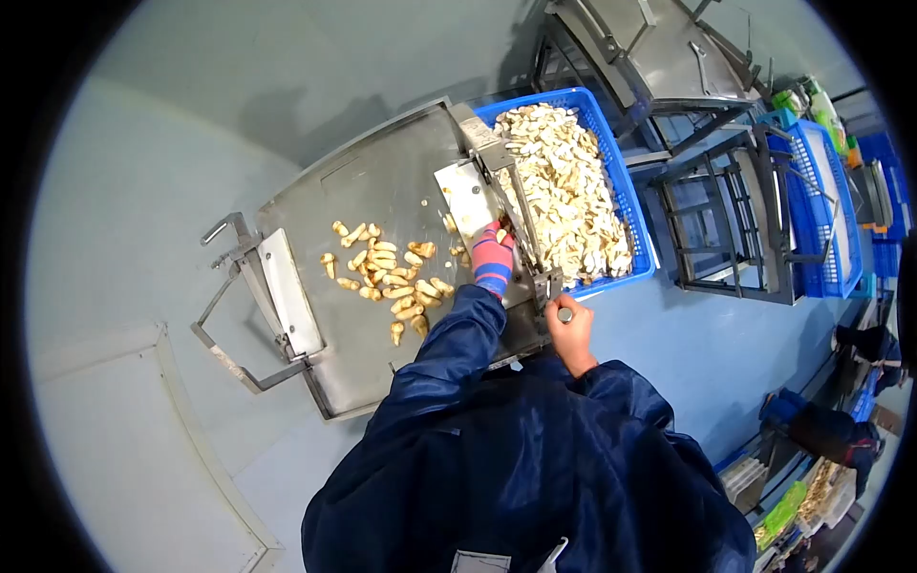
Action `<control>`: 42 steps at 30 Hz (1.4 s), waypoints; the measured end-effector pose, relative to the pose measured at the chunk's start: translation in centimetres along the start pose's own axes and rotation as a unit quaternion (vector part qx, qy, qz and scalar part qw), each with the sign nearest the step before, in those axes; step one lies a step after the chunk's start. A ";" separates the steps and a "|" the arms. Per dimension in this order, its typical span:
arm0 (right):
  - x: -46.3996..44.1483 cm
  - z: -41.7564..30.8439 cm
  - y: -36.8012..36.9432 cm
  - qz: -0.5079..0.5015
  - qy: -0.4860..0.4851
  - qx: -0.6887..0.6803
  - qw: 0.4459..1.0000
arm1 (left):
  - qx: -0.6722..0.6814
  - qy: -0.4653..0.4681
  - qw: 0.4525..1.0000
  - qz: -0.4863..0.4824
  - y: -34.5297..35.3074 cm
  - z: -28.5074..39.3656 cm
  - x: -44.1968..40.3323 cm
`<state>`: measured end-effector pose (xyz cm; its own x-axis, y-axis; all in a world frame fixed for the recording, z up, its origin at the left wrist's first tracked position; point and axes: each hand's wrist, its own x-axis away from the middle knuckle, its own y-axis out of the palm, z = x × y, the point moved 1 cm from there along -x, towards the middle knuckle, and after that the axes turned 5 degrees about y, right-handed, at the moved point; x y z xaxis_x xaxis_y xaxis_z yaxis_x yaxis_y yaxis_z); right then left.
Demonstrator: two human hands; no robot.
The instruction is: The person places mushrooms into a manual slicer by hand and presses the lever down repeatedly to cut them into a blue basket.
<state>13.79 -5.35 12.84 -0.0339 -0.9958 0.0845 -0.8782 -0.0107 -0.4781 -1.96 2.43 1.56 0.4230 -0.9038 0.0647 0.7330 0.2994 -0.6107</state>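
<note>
My left hand point(493, 262), in a pink and blue striped glove, is closed at the blade of a lever cutter point(521, 224). A small pale piece, apparently a mushroom, shows at its fingertips. My bare right hand point(571, 334) is wrapped round the cutter's handle point(565, 314), low at the near end. Whole mushrooms point(390, 272), pale with brown parts, lie loose on the metal table point(344, 196) left of my left hand. Beyond the blade, a blue basket point(646, 250) is heaped with sliced mushrooms point(568, 191).
Another lever cutter point(287, 296) is fixed at the table's left end. To the right stand a metal table point(669, 57), a metal frame point(712, 215) and stacked blue baskets point(812, 205). A person point(821, 425) in dark clothes is at the far right.
</note>
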 end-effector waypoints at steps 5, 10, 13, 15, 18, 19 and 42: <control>-0.2 -0.9 -0.6 -0.026 0.022 0.009 0.999 | 0.031 0.027 0.998 0.048 -0.4 0.1 -0.7; -0.1 -0.2 -0.5 -0.023 0.009 0.004 1.000 | 0.087 0.056 0.992 0.067 0.2 -0.6 -1.1; 0.6 2.8 0.3 -0.034 0.003 -0.007 0.999 | 0.056 0.078 0.995 0.041 0.2 -1.5 -1.4; 1.0 4.5 0.6 -0.027 -0.015 -0.019 0.999 | 0.055 0.075 0.995 0.039 0.6 -2.1 -1.4; 0.4 2.1 0.0 -0.012 -0.032 0.005 0.999 | 0.059 0.047 0.997 0.017 0.7 -2.3 -1.2; 0.0 0.0 -0.2 0.019 -0.034 0.003 0.999 | 0.036 0.065 0.997 0.022 0.8 -2.4 -0.8; 0.6 3.4 0.9 0.016 -0.037 -0.013 0.999 | 0.016 0.063 0.997 -0.040 0.1 -1.3 -1.2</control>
<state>14.55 -6.23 9.49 -0.0277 -0.9996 0.0042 -0.8897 0.0228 -0.4560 -3.08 3.14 0.40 0.2930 -0.9560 0.0116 0.7799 0.2320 -0.5814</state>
